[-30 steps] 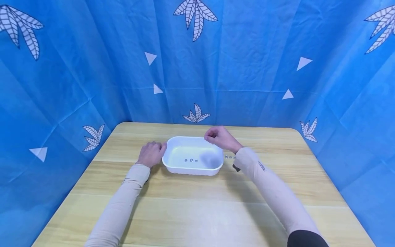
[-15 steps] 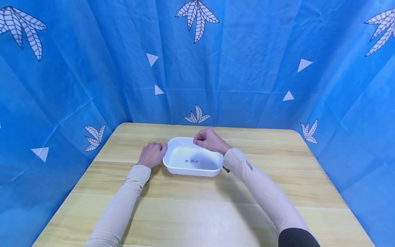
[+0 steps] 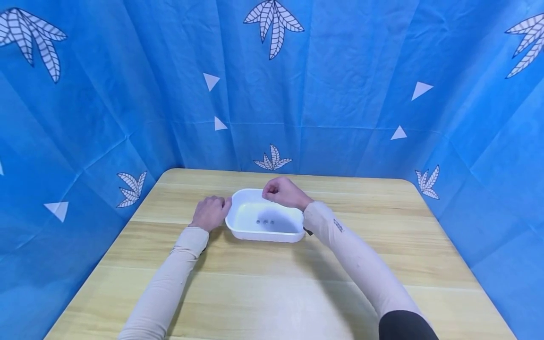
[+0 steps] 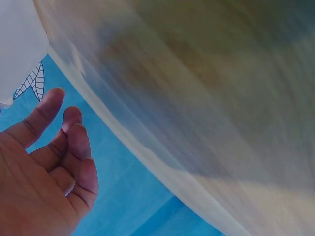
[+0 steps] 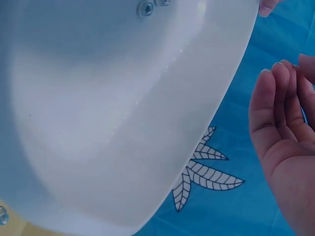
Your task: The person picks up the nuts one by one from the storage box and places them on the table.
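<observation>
A white plastic basin [image 3: 265, 236] stands on the wooden table, with three small shiny round pieces [image 3: 265, 221] on its floor. Up close in the right wrist view, such a piece [image 5: 145, 8] has a dark centre, like a nut. My left hand [image 3: 210, 212] is at the basin's left end, thumb at the rim; its other fingers [image 4: 78, 142] bend loosely outside the basin. Above the basin's back right part is my right hand [image 3: 285, 192], fingers bent and thumb brought toward them. I cannot tell whether a small piece is between those fingertips.
Another small shiny piece [image 5: 3, 215] lies on the table just outside the basin. My right sleeve [image 3: 344, 245] covers the table to the basin's right in the head view. A blue curtain [image 3: 340, 94] with white leaf prints hangs behind the table [image 3: 255, 293] and along both sides.
My right hand has moved left from above the basin's right rim to farther over the basin. The forearm now hides the loose pieces right of it. My left hand has stayed put.
</observation>
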Action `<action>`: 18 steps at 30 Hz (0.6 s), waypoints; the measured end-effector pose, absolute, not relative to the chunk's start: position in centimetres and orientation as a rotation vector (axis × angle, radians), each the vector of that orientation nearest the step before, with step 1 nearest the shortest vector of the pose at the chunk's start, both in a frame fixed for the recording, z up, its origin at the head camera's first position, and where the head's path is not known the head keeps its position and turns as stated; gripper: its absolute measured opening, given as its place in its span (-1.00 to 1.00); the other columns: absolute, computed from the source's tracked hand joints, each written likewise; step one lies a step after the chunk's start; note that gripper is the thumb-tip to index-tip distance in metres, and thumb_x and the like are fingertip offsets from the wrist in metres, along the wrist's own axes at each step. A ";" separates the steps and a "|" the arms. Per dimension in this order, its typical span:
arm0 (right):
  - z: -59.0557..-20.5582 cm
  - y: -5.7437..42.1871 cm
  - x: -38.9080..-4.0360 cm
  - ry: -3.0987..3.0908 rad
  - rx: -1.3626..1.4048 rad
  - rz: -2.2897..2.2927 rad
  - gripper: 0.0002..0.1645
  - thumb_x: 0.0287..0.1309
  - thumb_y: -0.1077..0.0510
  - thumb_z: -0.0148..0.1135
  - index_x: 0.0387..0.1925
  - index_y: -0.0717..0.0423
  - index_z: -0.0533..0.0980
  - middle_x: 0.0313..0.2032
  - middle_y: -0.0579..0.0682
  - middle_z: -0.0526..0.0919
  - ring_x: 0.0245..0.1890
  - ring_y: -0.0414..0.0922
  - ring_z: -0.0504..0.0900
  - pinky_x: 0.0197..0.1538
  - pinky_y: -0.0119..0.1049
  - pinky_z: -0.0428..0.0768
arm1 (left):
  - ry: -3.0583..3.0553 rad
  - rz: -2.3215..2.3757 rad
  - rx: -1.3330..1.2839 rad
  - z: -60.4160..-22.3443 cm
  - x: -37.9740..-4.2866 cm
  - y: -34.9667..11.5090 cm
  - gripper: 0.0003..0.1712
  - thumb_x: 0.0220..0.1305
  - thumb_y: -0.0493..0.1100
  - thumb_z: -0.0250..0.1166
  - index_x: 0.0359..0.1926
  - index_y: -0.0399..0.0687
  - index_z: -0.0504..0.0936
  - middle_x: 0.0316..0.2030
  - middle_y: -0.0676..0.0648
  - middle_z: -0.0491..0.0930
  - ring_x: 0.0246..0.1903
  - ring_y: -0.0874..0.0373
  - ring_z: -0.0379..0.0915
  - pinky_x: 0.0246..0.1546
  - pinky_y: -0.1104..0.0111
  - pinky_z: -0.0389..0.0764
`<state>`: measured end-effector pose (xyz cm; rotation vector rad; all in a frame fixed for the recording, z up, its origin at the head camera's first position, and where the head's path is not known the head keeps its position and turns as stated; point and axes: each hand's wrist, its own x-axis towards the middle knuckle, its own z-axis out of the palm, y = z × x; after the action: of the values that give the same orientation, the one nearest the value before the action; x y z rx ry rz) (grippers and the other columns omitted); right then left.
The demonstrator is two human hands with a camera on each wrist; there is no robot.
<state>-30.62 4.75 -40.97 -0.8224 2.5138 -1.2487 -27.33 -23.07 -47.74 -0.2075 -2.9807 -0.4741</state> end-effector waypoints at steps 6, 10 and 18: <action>-40.8 4.1 -30.8 2.534 -0.824 -1.206 -0.83 0.37 0.25 0.29 -0.12 0.27 0.70 -0.15 0.20 0.78 -0.27 -0.12 0.66 -0.15 -0.36 0.65 | -2.987 -0.474 -0.199 -47.6 -27.1 -22.9 -0.23 0.62 0.21 -0.24 -0.01 -0.31 0.72 -0.08 -0.33 0.71 -0.01 -0.28 0.60 0.03 -0.16 0.57; -40.7 3.6 -31.0 2.526 -0.838 -1.187 -0.82 0.37 0.26 0.28 -0.11 0.28 0.70 -0.14 0.23 0.78 -0.27 -0.11 0.66 -0.15 -0.35 0.65 | -2.979 -0.477 -0.193 -47.4 -27.0 -22.9 -0.24 0.62 0.20 -0.23 -0.03 -0.31 0.72 -0.09 -0.33 0.72 -0.02 -0.28 0.61 0.02 -0.15 0.57; -41.4 2.7 -31.8 2.525 -0.867 -1.151 -0.88 0.34 0.27 0.31 -0.20 0.24 0.71 -0.25 0.15 0.78 -0.31 -0.16 0.64 -0.19 -0.39 0.62 | -2.987 -0.477 -0.193 -47.6 -27.2 -23.0 -0.21 0.62 0.23 -0.26 -0.01 -0.28 0.73 -0.09 -0.31 0.72 -0.01 -0.25 0.60 0.04 -0.13 0.57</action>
<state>-31.83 2.75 -41.42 -0.8668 2.5254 -1.1510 -27.17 -23.01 -47.58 -0.1926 -2.9872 -0.4768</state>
